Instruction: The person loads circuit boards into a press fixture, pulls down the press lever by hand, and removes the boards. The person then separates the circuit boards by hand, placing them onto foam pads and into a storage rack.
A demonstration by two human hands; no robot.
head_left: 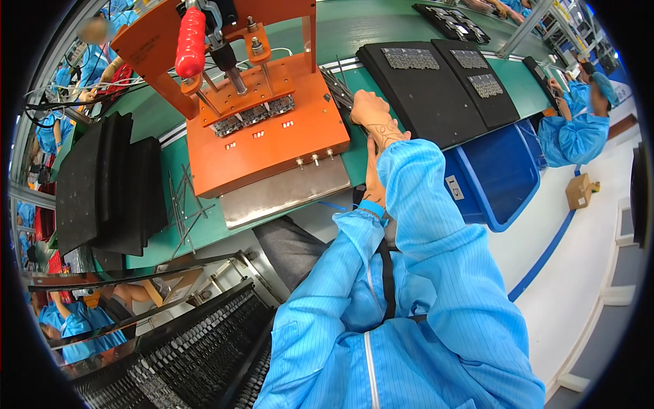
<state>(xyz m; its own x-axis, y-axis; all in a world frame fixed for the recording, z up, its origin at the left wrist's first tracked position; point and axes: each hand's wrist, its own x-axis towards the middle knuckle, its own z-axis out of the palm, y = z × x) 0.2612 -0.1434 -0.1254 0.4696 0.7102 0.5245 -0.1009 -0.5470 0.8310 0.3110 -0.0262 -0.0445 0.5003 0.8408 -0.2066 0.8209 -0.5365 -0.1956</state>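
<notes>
My right hand [372, 113] is closed at the near end of a bundle of thin grey metal strips [336, 87], just right of an orange press fixture [266, 153]. Its fingertips are mostly hidden. Below the right wrist is my left hand [372, 178], partly covered by the right sleeve; how its fingers lie does not show. The fixture has a red-handled toggle clamp [191, 44], raised pins and small lit red displays. Dark circuit boards [253, 116] sit in a row under its pressing plate.
Black foam pads [415, 95] carrying board panels [410, 58] lie at right, above a blue bin [501, 180]. More black pads [102, 184] lean at left, beside loose strips [182, 208]. A rack of boards [184, 347] stands lower left. Co-workers in blue [579, 129] sit nearby.
</notes>
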